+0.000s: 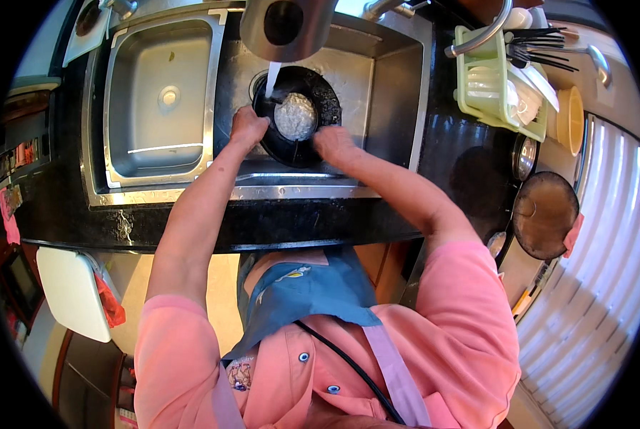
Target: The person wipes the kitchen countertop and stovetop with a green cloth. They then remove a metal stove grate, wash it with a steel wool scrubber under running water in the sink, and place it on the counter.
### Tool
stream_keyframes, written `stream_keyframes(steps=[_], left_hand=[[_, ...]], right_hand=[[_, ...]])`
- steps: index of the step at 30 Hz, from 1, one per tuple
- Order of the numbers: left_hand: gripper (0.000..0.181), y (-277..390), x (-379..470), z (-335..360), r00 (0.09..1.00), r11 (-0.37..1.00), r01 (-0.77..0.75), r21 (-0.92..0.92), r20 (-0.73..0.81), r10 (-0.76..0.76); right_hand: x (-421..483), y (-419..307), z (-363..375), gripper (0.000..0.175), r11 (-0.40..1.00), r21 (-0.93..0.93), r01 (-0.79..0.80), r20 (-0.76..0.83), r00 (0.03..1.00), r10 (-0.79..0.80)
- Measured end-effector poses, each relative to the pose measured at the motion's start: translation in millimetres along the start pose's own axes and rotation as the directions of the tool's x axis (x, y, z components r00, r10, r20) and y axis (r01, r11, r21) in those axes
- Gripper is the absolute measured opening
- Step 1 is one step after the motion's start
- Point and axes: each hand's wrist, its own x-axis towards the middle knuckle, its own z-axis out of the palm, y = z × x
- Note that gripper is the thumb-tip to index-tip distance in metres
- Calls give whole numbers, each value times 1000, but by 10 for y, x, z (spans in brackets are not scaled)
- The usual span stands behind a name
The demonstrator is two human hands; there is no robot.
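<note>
A wide-rimmed, round black vessel (301, 155) sits low in the larger steel sink basin (395, 102), and bright, rippling water shows in its round middle. My left hand (248, 126) grips its left rim, the thumb toward the inside. Curled at the right rim is my right hand (335, 142), slightly blurred, with its fingertips hidden. A stream of water (272, 78) falls from the steel faucet (289, 32) onto the vessel's upper left part. Behind the vessel's left edge, part of a drain ring (256, 81) is visible.
The smaller sink basin (154, 107) lies to the left, with a drain plug (169, 96). Right of the sink, a pale green dish rack (473, 102) holds dishes and dark utensils. A round brown-faced pan or lid (546, 215) leans farther right. The black counter edge (277, 245) runs before me.
</note>
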Motion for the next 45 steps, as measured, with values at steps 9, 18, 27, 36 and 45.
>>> stream_keyframes(steps=[9, 18, 27, 36, 45], left_hand=[[28, 307, -241, -216, 998, 998, 42, -53, 53, -39], [29, -10, -26, -145, 896, 873, 315, -373, 420, -144], [29, 138, -163, -18, 872, 814, 365, -451, 473, -128], [21, 58, -23, -126, 867, 845, 396, -359, 449, -215], [19, 206, -178, -97, 838, 783, 462, -416, 495, -232]], right_hand=[[33, -53, 121, 21, 982, 151, 112, -165, 982, -87], [270, -353, -507, 31, 924, 371, 91, -167, 986, -30], [729, -372, 68, 39, 641, 748, -173, -183, 875, 449], [538, -494, -96, 37, 786, 608, 109, -289, 953, 91], [905, -502, -135, 47, 630, 736, -249, -241, 773, 587]])
